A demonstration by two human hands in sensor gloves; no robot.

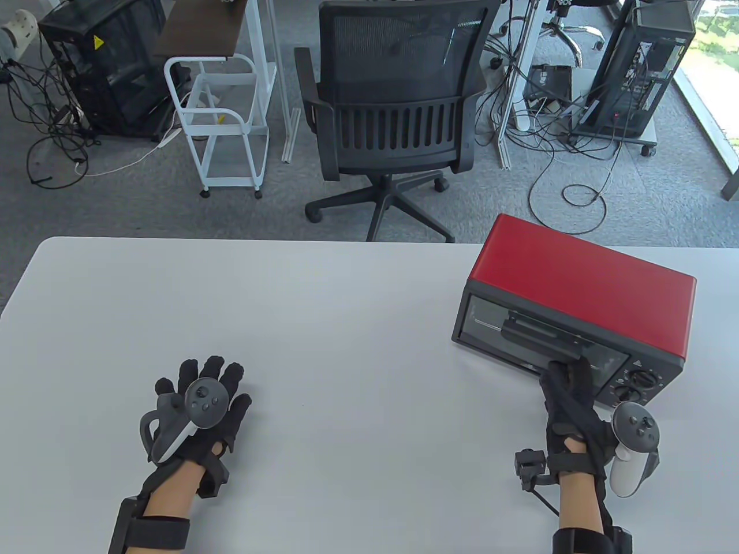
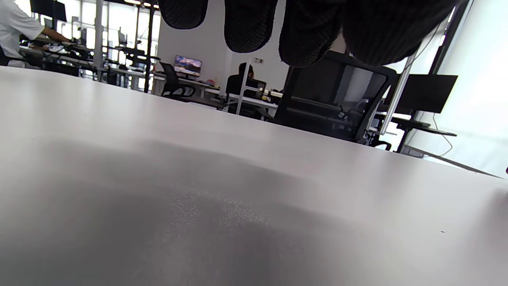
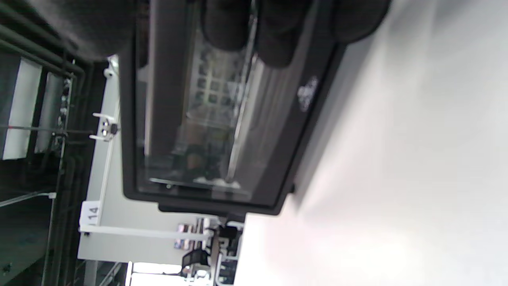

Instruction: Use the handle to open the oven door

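Observation:
A red toaster oven stands at the right of the white table, its dark glass door facing me and looking closed. My right hand reaches up to the right end of the black door handle and holds it. In the right wrist view the handle runs between my thumb and my curled fingers, in front of the door glass. My left hand lies flat on the table at the left, fingers spread, holding nothing; its fingers hang over bare table.
Two control knobs sit on the oven's front, right of the door. A black office chair stands behind the table's far edge. A white cart and cables lie on the floor beyond.

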